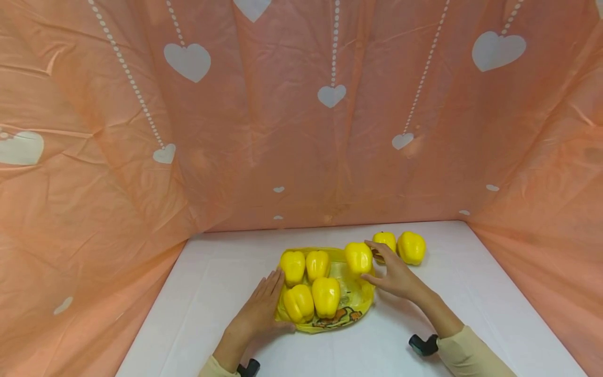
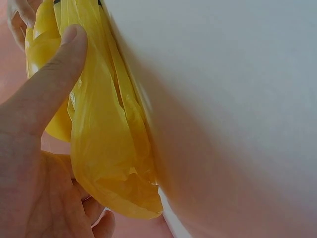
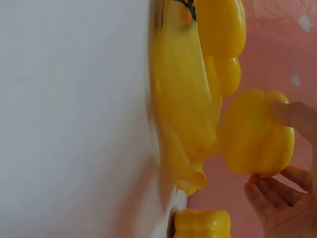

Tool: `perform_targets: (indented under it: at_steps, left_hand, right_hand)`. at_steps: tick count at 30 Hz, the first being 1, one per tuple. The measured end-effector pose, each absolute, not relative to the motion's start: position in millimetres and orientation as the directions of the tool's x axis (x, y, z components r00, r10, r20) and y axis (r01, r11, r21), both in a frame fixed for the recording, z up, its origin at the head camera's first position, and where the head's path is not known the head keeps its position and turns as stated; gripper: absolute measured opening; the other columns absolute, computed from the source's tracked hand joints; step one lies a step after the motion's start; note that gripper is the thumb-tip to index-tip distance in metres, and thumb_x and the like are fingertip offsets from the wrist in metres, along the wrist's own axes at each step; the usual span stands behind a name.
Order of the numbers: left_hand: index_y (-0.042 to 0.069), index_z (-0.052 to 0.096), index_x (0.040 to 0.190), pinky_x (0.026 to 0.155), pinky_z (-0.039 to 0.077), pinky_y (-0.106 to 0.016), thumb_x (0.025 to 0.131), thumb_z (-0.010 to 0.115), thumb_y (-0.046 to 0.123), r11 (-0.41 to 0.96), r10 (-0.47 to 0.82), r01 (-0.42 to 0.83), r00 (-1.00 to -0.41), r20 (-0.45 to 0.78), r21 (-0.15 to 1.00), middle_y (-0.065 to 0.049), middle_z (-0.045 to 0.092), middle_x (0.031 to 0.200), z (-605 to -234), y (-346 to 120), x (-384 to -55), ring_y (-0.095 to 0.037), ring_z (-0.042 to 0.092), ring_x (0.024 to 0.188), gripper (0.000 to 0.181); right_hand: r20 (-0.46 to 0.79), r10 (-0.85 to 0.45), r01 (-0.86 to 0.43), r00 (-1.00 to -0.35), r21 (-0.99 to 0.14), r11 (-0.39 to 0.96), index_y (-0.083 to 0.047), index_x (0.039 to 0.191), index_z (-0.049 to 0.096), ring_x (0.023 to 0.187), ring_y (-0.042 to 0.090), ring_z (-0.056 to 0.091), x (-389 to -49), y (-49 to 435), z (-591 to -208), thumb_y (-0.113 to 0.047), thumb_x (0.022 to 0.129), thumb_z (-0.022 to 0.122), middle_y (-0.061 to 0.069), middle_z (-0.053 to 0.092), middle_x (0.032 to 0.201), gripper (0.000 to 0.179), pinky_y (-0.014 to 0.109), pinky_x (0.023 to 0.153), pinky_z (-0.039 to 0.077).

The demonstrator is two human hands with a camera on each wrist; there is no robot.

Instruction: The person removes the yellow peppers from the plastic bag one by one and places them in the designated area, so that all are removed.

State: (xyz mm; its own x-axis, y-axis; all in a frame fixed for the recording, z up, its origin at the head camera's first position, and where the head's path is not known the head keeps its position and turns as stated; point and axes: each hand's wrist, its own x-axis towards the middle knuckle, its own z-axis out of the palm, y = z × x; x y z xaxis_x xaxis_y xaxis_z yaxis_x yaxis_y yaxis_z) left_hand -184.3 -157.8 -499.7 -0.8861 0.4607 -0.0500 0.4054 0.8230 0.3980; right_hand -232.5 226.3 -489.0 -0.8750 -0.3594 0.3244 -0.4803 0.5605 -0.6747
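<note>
Left hand [image 1: 258, 310] flat, steadying yellow bag [image 1: 349, 309] at 9 o'clock | right hand [image 1: 394, 274] gripping yellow pepper [image 1: 358, 257] at bag's 1 o'clock

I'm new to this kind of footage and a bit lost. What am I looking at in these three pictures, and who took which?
No machine here: a person works with bare hands. The wide picture comes from a camera on their head; the two close-ups come from cameras on each wrist. On the white table lies a yellow bag with yellow peppers on it. The left hand rests flat on the bag's edge. The right hand holds one pepper at the bag's far corner. Two more peppers sit beside it.
</note>
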Motion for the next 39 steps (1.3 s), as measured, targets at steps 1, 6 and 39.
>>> perform_targets:
  at_steps: [1, 6, 39]
  left_hand:
    - [-0.009, 0.021, 0.167, 0.135, 0.014, -0.055, 0.076, 0.094, 0.056, 0.823, 0.461, 0.407, -0.886, -0.049, 0.397, -0.025, 0.015, 0.177, -499.8, -157.7, -184.4, -0.04, 0.016, 0.165, 0.133]
    - [-0.008, 0.021, 0.167, 0.135, 0.015, -0.054, 0.076, 0.094, 0.056, 0.825, 0.459, 0.404, -0.887, -0.051, 0.394, -0.025, 0.015, 0.177, -499.1, -156.9, -183.9, -0.039, 0.016, 0.165, 0.133]
    - [-0.009, 0.021, 0.166, 0.135, 0.015, -0.055, 0.078, 0.093, 0.055, 0.821, 0.465, 0.411, -0.884, -0.047, 0.397, -0.026, 0.016, 0.176, -499.0, -156.8, -184.3, -0.04, 0.017, 0.164, 0.131]
  right_hand:
    - [0.334, -0.362, -0.489, -0.87, -0.674, 0.554, 0.002, 0.158, 0.042, 0.133, 0.045, 0.059, -232.0, 227.5, -488.8, -0.016, 0.091, 0.088, 0.027, 0.052, 0.153, 0.084, 0.062, 0.111, 0.051]
    - [0.368, -0.365, -0.516, -0.855, -0.667, 0.538, 0.006, 0.157, 0.041, 0.131, 0.047, 0.059, -229.6, 233.2, -488.0, -0.011, 0.089, 0.088, 0.029, 0.052, 0.151, 0.084, 0.064, 0.11, 0.052]
    - [0.366, -0.275, -0.456, -0.889, -0.652, 0.606, 0.005, 0.157, 0.04, 0.13, 0.045, 0.058, -219.4, 282.6, -487.8, -0.012, 0.089, 0.089, 0.027, 0.049, 0.153, 0.085, 0.058, 0.109, 0.054]
